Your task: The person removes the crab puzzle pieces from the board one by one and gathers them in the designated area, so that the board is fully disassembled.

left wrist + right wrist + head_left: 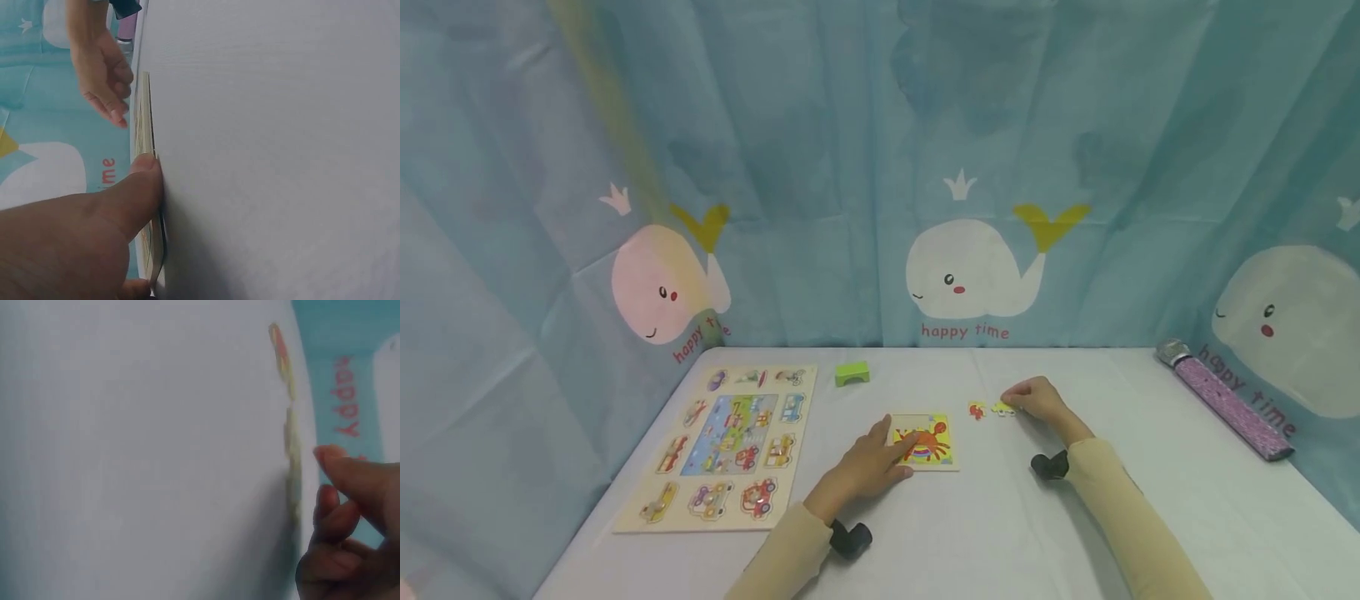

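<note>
My left hand (pixel 867 463) rests on a small square wooden puzzle (pixel 938 459) that shows a red crab on yellow. One finger lies across the picture, and the thumb (pixel 145 181) touches the board's near edge in the left wrist view. To the right of it, my right hand (pixel 1037 398) hovers over loose jigsaw pieces, its fingers loosely bent with nothing visible between them. One loose piece (pixel 976 410) is mostly red; the yellow and white pieces (pixel 1003 409) lie right at the fingertips. Edge-on, the pieces (pixel 292 456) form a thin line below the fingers in the right wrist view.
A large wooden vehicle peg puzzle (pixel 808 392) lies on the left of the white table (pixel 970 533). Behind the crab puzzle stands a green arch block (pixel 852 373). A long purple glittery object (pixel 1232 404) lies far right. Blue whale-print curtain (pixel 820 275) hangs around the table.
</note>
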A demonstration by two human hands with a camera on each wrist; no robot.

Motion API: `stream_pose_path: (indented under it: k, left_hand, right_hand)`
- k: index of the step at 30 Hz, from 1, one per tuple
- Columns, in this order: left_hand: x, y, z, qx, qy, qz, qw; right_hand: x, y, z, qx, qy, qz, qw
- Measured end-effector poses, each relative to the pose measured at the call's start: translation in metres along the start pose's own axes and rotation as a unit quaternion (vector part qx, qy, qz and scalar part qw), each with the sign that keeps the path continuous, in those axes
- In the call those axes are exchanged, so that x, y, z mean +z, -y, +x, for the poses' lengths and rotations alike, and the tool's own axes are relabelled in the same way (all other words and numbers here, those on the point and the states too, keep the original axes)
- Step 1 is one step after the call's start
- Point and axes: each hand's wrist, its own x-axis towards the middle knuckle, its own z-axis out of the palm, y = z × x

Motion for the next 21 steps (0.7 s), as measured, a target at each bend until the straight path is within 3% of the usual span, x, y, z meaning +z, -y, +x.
stream_pose_path:
  k: [7, 13, 15, 21]
  left_hand:
    - [-0.009, -0.005, -0.001, 0.015, 0.0, -0.003, 0.9999]
    - [-0.012, -0.007, -0.001, -0.001, 0.001, -0.004, 1.0]
    - [-0.011, -0.007, -0.002, -0.001, 0.001, -0.003, 1.0]
    - [-0.006, -0.004, -0.004, 0.008, 0.0, -0.003, 1.0]
  right_hand:
    - [0.016, 0.037, -0.002, -0.078, 0.059, -0.003, 0.9953]
    - [0.043, 0.067, -0.004, -0.198, 0.112, -0.016, 0.9737]
    - [0.054, 0.071, -0.005, -0.206, 0.123, -0.024, 0.9705]
    - [0.076, 0.078, -0.016, -0.17, 0.13, -0.052, 0.9754]
